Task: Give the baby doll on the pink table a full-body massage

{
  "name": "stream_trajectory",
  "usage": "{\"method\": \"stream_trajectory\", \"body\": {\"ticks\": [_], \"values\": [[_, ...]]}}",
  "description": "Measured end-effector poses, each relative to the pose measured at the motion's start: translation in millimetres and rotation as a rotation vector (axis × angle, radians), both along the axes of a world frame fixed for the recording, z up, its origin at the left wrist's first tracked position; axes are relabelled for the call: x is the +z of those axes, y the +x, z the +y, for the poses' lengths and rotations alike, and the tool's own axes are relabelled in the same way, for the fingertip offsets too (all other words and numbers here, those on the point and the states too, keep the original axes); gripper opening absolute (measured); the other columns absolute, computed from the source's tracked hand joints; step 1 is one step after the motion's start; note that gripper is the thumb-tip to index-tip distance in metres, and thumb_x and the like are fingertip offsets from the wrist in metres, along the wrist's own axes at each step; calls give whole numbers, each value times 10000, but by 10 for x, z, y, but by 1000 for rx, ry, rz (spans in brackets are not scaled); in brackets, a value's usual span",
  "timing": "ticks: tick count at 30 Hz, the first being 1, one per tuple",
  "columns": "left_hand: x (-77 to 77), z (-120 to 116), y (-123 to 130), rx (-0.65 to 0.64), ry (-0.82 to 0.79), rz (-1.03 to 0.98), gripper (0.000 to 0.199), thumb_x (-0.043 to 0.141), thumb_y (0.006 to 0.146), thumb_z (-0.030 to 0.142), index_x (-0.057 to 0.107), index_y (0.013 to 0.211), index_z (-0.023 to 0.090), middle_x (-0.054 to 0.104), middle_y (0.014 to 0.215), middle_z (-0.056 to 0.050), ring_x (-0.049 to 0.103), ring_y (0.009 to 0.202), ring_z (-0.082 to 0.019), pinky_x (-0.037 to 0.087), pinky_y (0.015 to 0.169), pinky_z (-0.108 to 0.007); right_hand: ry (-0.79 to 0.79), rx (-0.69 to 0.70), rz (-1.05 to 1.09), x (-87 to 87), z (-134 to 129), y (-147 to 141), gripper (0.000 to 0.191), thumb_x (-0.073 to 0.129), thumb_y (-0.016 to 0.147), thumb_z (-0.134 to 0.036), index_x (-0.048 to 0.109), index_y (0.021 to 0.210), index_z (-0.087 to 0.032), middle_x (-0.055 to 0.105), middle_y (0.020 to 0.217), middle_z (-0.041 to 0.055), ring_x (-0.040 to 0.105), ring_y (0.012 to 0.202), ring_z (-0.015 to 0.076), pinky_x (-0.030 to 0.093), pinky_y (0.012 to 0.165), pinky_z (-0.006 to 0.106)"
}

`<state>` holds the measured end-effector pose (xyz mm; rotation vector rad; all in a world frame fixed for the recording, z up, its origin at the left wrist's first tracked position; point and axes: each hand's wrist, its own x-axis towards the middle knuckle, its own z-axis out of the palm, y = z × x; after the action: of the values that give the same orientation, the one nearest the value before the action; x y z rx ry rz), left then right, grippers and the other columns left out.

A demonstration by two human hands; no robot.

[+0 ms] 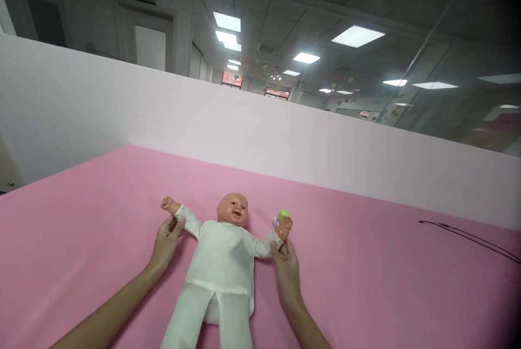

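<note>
A baby doll (pixel 222 262) in a white top and white trousers lies on its back on a pink surface (pixel 366 262), arms spread. My left hand (pixel 166 240) pinches the white sleeve at the doll's wrist on the left side. My right hand (pixel 286 267) grips the sleeve end at the doll's other wrist. That doll hand holds a small green object (pixel 283 214).
A pale pink partition wall (pixel 285 143) stands behind the surface. A thin black cable (pixel 468 238) lies on the pink surface at the far right. Beyond the wall are ceiling lights and a doorway (pixel 150 45).
</note>
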<state>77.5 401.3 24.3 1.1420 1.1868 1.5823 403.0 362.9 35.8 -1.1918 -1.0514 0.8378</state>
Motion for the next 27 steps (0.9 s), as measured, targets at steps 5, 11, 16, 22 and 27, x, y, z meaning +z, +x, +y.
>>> {"method": "stream_trajectory", "body": {"ticks": [5, 11, 16, 22, 27], "values": [[20, -66, 43, -49, 188, 272, 389, 551, 973, 477, 680, 1186, 177, 728, 1175, -116, 673, 1096, -293, 551, 926, -392, 32, 59, 33, 29, 20, 44, 755, 833, 741, -541, 614, 1376, -196, 651, 1408, 160, 615, 1297, 342, 522, 1070, 485], [-3, -105, 55, -273, 697, 858, 403, 459, 1030, 200, 678, 1342, 328, 675, 1359, -78, 574, 1294, -265, 477, 1061, -450, 217, 441, -520, 129, -123, -39, 253, 690, 899, -360, 794, 1125, -315, 739, 1273, 79, 623, 1266, 314, 437, 1139, 555], [-23, -111, 84, -225, 576, 735, 368, 462, 1029, 243, 677, 1325, 285, 675, 1346, -93, 591, 1266, -267, 489, 1055, -445, 182, 361, -484, 33, -103, -81, 294, 700, 886, -372, 779, 1163, -312, 728, 1296, 83, 612, 1285, 321, 426, 1147, 564], [-15, -46, 46, 18, 50, 67, 466, 615, 917, 580, 647, 1113, 158, 730, 1014, -102, 701, 942, -280, 575, 828, -385, 15, 22, 27, -20, -2, -5, 684, 749, 827, -569, 607, 1392, -212, 659, 1402, 143, 624, 1292, 333, 520, 1078, 484], [27, -29, 18, 25, 22, 10, 501, 657, 865, 631, 659, 1029, 158, 728, 964, -96, 696, 901, -275, 575, 790, -366, -3, 62, 67, 32, 19, 61, 706, 761, 823, -578, 579, 1401, -218, 662, 1396, 147, 617, 1303, 332, 517, 1085, 480]]}}
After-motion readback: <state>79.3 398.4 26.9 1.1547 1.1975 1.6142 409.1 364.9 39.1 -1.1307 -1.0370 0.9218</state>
